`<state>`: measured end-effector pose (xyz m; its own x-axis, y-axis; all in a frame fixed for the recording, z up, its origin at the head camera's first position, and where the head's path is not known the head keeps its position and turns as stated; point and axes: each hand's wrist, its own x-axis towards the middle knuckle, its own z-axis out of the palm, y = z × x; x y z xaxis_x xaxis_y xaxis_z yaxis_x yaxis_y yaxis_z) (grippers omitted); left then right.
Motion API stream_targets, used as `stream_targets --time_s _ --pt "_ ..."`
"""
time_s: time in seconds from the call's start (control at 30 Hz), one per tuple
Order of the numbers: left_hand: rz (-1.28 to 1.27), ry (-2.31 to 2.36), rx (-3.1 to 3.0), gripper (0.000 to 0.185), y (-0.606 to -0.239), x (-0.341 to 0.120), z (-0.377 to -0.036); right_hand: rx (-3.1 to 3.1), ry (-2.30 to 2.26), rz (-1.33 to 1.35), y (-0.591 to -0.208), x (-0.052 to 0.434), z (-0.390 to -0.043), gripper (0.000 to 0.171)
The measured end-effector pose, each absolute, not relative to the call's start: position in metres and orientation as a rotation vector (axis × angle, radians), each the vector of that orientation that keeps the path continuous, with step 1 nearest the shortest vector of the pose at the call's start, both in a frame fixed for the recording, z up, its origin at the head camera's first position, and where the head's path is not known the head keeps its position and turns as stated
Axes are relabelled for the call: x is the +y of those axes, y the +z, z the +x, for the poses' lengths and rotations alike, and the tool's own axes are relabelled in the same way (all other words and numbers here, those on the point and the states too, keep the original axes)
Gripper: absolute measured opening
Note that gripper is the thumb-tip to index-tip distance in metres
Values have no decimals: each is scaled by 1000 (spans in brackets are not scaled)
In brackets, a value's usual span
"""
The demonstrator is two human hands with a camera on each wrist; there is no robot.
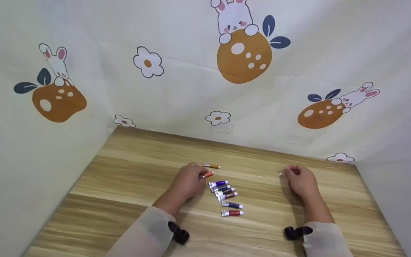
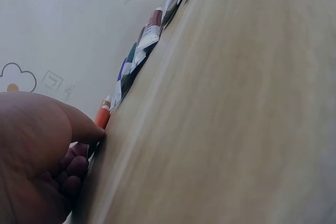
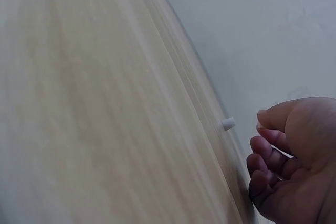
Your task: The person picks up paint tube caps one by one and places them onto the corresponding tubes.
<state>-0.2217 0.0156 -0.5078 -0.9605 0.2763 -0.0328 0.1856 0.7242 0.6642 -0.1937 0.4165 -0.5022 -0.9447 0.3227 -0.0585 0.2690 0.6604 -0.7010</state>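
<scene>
My left hand (image 1: 191, 180) pinches the crimped end of an orange paint tube (image 1: 208, 175) low over the table. In the left wrist view the thumb of this hand (image 2: 37, 145) covers that end, and the orange tube (image 2: 103, 115) sticks out past it. Just beyond lies an ochre tube (image 1: 213, 166). Far to the right, my right hand (image 1: 301, 178) has its thumb and forefinger together and its other fingers curled. Beside its fingertips, apart from them, is a small white cap (image 3: 228, 124). Whether the right fingertips hold anything is unclear.
Several paint tubes lie in a loose column near the middle: a purple one (image 1: 219, 184), overlapping dark ones, a dark blue one (image 1: 232, 205) and a red one (image 1: 233, 213) nearest me. Patterned cloth walls (image 1: 177, 96) border the wooden table (image 1: 127, 153).
</scene>
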Motion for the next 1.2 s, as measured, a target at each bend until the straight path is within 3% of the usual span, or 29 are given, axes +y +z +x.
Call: stream_targets --time_s 0.2,0.6,1.2 --pt "343 981 2844 26 -509 17 -221 -2763 1156 -513 -500 415 -194 49" --pt "304 1134 2827 33 -504 16 -220 -2574 1328 -564 -477 397 -190 40" --pt "330 1273 2879 29 -479 18 -213 -2379 1654 -291 -438 370 -175 26"
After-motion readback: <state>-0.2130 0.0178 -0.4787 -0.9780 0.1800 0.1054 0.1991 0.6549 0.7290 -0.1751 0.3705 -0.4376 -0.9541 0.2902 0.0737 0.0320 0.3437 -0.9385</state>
